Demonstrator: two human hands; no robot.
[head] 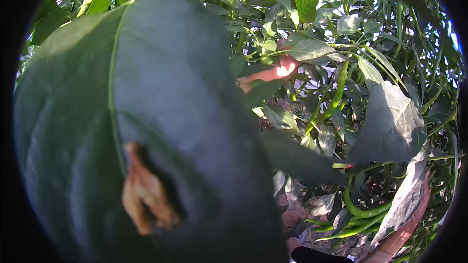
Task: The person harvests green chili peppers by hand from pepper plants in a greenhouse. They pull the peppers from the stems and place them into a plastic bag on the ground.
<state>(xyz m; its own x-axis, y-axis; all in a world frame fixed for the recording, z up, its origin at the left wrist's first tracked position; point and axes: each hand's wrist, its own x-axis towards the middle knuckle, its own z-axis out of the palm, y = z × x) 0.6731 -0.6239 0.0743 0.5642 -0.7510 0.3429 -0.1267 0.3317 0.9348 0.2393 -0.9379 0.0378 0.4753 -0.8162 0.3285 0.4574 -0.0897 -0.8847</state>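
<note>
A large, blurred green leaf (pixel 175 62) with a withered brown blossom (pixel 148 193) stuck to it fills the left half of the view, very close to the camera. Beyond its edge, my left hand (pixel 287 66) reaches in among the pepper plants, partly sunlit; leaves cover its fingers, and I cannot tell whether it grips anything. A long green chilli pepper (pixel 338 87) hangs to the right of it. At the lower right my right forearm (pixel 400 235) rises behind a pale leaf (pixel 402 201); foliage hides that hand. Several long green chilli peppers (pixel 353 232) lie bunched beside this forearm.
Dense pepper foliage (pixel 278 0) surrounds me at the top and right. A broad grey-green leaf (pixel 391 124) stands in front of the right arm. Dark cloth (pixel 318 255) shows at the bottom edge, with shaded ground partly visible between leaves.
</note>
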